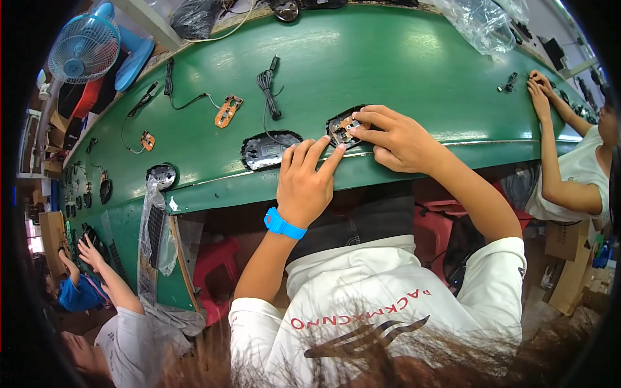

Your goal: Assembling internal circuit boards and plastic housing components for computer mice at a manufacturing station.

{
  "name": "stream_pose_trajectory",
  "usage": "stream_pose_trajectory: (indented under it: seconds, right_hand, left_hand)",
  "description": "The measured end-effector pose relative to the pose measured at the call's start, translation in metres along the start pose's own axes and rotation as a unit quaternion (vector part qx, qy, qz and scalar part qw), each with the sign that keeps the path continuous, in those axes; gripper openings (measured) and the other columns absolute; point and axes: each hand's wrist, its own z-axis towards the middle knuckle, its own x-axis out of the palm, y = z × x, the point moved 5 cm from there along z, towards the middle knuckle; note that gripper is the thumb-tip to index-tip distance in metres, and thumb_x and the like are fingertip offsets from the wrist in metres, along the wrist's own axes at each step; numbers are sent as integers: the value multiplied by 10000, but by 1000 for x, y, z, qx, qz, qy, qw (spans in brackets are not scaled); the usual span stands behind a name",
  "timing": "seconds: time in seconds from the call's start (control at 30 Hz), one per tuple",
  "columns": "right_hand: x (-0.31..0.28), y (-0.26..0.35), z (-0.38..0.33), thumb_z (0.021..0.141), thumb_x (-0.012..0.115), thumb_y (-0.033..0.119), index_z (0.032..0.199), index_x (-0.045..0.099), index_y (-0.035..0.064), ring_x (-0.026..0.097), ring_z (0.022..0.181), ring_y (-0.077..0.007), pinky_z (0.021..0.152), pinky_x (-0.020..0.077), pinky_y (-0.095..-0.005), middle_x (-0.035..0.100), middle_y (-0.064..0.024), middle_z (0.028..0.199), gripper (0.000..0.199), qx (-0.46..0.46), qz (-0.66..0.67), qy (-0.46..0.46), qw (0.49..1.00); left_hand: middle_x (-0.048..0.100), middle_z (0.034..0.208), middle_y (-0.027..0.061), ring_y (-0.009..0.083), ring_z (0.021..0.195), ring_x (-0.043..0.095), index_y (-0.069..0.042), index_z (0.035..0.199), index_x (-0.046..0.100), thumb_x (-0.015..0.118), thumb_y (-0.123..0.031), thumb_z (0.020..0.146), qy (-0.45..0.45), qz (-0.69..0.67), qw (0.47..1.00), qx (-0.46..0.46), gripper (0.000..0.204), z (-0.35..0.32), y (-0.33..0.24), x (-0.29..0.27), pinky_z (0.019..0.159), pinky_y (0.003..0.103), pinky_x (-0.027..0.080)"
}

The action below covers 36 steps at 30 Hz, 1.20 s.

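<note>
Near the table's front edge lies a black mouse shell half (332, 127) with an orange circuit board (343, 131) inside it. My left hand (305, 184), with a blue watch on its wrist, holds the shell's near left edge with thumb and index finger. Its other fingers reach over the right end of another black mouse shell part (256, 154). From the right, my right hand (402, 140) has its bent fingers on the board and the shell's right side. Those fingers partly cover the board. A coiled black cable (266, 87) lies behind the second shell part, its thin end running into it.
Farther left on the green table (388, 58) are orange circuit boards (228, 111) with cables and another black shell (160, 176). A blue fan (84, 52) stands back left. Clear plastic (475, 26) lies at the back. Co-workers sit on the right (569, 174) and left (119, 336).
</note>
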Motion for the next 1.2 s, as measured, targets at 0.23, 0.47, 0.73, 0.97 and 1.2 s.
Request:
stream_pose_trajectory:
  seconds: [0.23, 0.47, 0.73, 0.97, 1.2]
  right_hand:
    - [2, -2, -1, 745, 550, 15, 1221, 669, 43, 538, 1249, -358, 1040, 489, -449, 563, -165, 1328, 492, 3, 20, 7, 1000]
    - [8, -5, -8, 731, 524, -26, 1205, 665, 11, 520, 1258, -373, 1036, 481, -459, 539, -177, 1355, 496, 7, 67, -35, 997]
    - [6, -4, -7, 732, 549, 2, 1170, 668, 10, 532, 1248, -365, 1048, 476, -460, 561, -168, 1330, 454, 0, 35, -72, 997]
    - [-8, -2, -16, 735, 611, 59, 1117, 690, 59, 594, 1152, -338, 997, 506, -442, 637, -121, 1228, 390, 34, -54, -148, 987]
    - [-8, -8, -20, 692, 604, 29, 1041, 731, 35, 652, 1026, -326, 877, 558, -434, 717, -99, 1077, 371, 68, -56, -176, 980]
  left_hand:
    - [605, 1303, 103, 307, 1172, 554, -146, 1264, 676, 669, -37, 793, 2, -3, 1000, 8, 483, 3, 1, 1, 1030, 485, 409]
    - [635, 1244, 103, 331, 1168, 561, -103, 1188, 684, 653, -7, 796, -35, -43, 997, 47, 406, 41, -1, -10, 1020, 487, 432]
    - [688, 1048, 63, 307, 1033, 627, -43, 962, 680, 732, -56, 816, -44, -164, 983, 63, 156, 62, 14, 19, 899, 438, 496]
    - [684, 1031, 67, 305, 1006, 631, -50, 936, 705, 762, -41, 787, -64, -172, 982, 52, 160, 61, 12, 20, 865, 430, 516]
    - [675, 1035, 51, 296, 998, 625, -80, 915, 712, 767, -54, 785, -45, -159, 985, 43, 144, 62, 11, 18, 831, 429, 519]
